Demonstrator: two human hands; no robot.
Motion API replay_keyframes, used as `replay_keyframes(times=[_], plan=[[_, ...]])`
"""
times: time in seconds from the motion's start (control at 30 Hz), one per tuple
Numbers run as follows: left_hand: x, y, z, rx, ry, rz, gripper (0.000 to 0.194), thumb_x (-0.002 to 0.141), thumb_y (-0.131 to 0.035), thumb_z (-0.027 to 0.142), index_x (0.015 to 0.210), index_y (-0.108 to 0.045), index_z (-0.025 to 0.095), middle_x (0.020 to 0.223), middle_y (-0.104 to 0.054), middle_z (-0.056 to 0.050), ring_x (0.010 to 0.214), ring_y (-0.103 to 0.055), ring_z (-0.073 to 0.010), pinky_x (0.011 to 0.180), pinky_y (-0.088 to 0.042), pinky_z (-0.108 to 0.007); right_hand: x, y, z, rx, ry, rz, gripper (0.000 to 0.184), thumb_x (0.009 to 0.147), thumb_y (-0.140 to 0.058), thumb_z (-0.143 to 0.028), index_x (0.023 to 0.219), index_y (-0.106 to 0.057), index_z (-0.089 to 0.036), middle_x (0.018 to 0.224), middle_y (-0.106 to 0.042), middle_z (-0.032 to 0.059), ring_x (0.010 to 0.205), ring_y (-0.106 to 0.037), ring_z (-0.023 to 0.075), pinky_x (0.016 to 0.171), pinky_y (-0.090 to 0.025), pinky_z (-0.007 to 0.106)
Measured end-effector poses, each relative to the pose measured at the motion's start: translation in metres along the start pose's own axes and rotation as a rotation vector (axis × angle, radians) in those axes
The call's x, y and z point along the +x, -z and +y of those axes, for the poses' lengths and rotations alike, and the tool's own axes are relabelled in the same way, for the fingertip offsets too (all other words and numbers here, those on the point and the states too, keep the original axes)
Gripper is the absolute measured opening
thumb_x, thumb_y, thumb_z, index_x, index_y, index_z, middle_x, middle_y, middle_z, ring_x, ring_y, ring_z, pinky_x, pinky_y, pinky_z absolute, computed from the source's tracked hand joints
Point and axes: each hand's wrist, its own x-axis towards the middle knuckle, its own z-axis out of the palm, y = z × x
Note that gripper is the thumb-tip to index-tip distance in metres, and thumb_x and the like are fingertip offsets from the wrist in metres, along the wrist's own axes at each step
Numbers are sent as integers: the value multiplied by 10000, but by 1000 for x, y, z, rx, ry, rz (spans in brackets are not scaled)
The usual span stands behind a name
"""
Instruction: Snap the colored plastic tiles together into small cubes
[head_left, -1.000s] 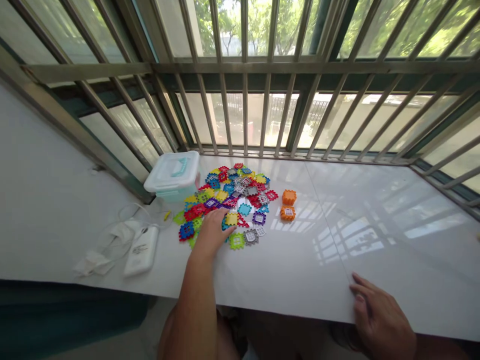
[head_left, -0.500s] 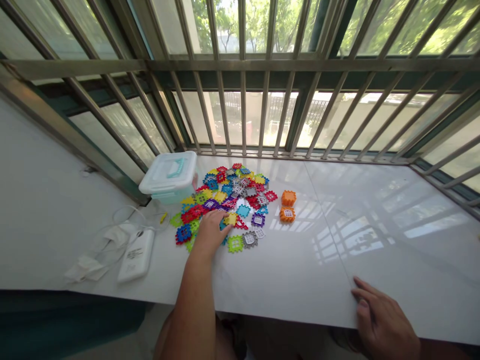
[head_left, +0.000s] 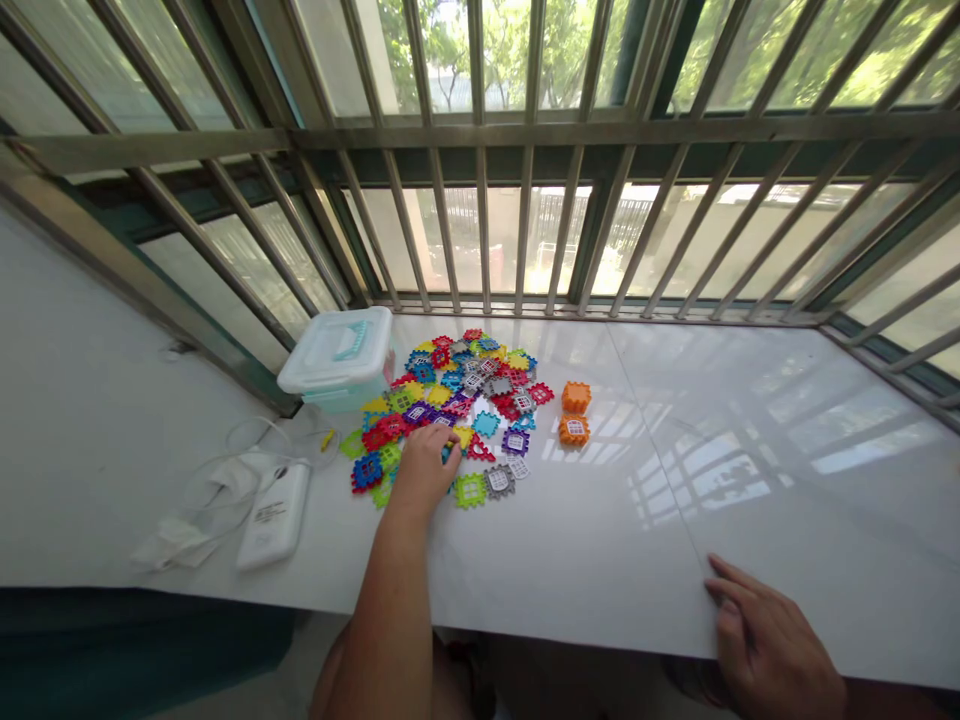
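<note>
My left hand point(head_left: 427, 464) reaches over the near side of a pile of colourful toothed plastic building tiles point(head_left: 438, 395). Its fingers are bent, with a small gap to the thumb. A yellow tile point(head_left: 463, 437) lies at the fingertips, partly covered, and no tile is clearly gripped. Close to this hand are a red triangular tile point(head_left: 480, 450), a lime green tile point(head_left: 471, 490) and a grey tile point(head_left: 499, 481). At the counter's front right, my right hand point(head_left: 776, 640) rests with fingers stretched out, holding nothing.
Two orange tile stacks or blocks point(head_left: 576, 397) stand right of the pile. A lidded clear-and-teal box point(head_left: 337, 350) sits behind left. A white power bank point(head_left: 276, 515), cables and crumpled tissue point(head_left: 176, 542) lie on the left. Metal window bars point(head_left: 525, 230) edge the counter's back.
My left hand has shifted slightly, and its fingers now cover more of the yellow tile. My right hand stays nearly in place.
</note>
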Motion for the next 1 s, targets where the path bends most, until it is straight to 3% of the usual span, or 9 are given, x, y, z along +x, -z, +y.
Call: replay_keyframes(times=[0.13,0.23,0.43,0.53,0.67,1.0], plan=[[0,2,2,-31,17,10,161,949,-600,204,1029,-732,248,1154,-779,-100,1148,-692,-314,1101,-528,-487,1,1,0,2,4,2,246,953,-610,-318,1124,-772,-245,1313,-810,74,1082,-775,306,1071,-536,482],[1,5,0,-8,49,96,183,979,-581,236,1081,-733,232,1206,-757,-125,1220,-671,-320,1160,-505,-497,1,1,1,12,14,2,254,948,-611,-317,1127,-772,-241,1305,-812,77,1068,-777,308,1064,-537,484],[-4,13,-27,204,289,284,321,992,-588,253,1272,-741,221,1440,-652,-193,1427,-556,-382,1263,-410,-587,3,2,0,19,14,0,259,931,-606,-330,1101,-775,-232,1276,-820,92,1031,-783,311,1049,-541,483],[-10,14,-46,285,394,264,426,982,-588,240,1388,-712,199,1454,-646,-217,1394,-571,-414,1231,-422,-627,2,1,0,17,-5,-8,269,926,-600,-338,1096,-778,-231,1280,-819,97,1035,-785,316,1061,-541,485],[-13,16,-60,286,442,176,410,980,-590,239,1360,-745,225,1352,-693,-201,1283,-618,-415,1143,-485,-616,0,1,1,16,-1,-9,265,931,-605,-341,1099,-776,-228,1288,-818,92,1032,-787,307,1064,-539,482],[-10,20,-61,294,529,194,299,947,-665,267,1220,-785,243,1262,-718,-147,1210,-639,-365,1095,-516,-509,2,3,-1,18,13,-15,253,949,-610,-318,1133,-762,-236,1305,-811,85,1061,-777,295,1080,-531,479]])
